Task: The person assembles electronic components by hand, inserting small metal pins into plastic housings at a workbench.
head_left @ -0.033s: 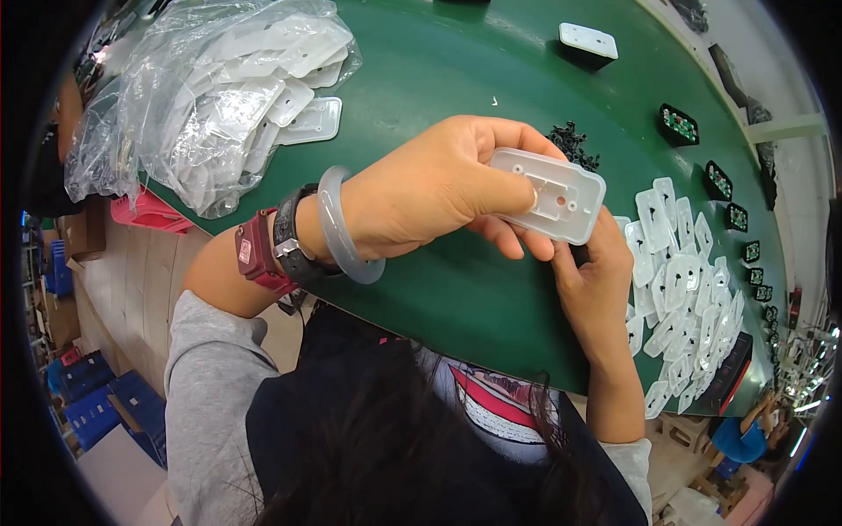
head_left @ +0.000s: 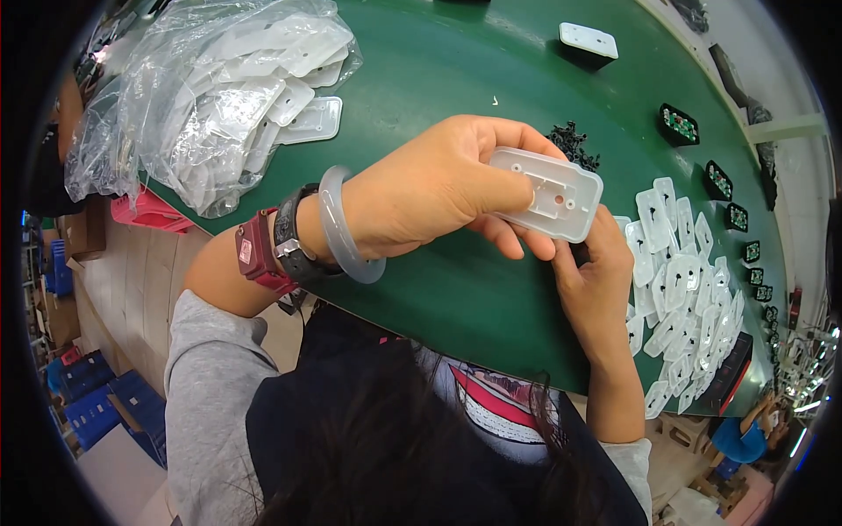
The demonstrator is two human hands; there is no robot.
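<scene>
My left hand (head_left: 430, 182) grips a translucent white plastic cover (head_left: 582, 195), thumb pressed inside its shallow hollow and the other fingers behind or below it. The moulded inner side with ribs and holes faces up. My right hand (head_left: 598, 285) is closed just under the cover's right end, thumb near the lower edge. Its fingertips pass behind the cover, so what they pinch is hidden. Just beyond the cover lies a small heap of black parts (head_left: 572, 145). To the right, many similar white covers (head_left: 675, 289) lie piled, with small black pieces on them.
A clear plastic bag (head_left: 210, 105) of white covers lies at the left of the green table (head_left: 421, 79). Black housings with green circuit boards (head_left: 679, 125) line the right edge. One black housing with a white cover (head_left: 588, 39) stands at the back. Another person (head_left: 741, 438) is at far right.
The white cover has shifted very slightly to the left in my hands. Nothing else has visibly moved.
</scene>
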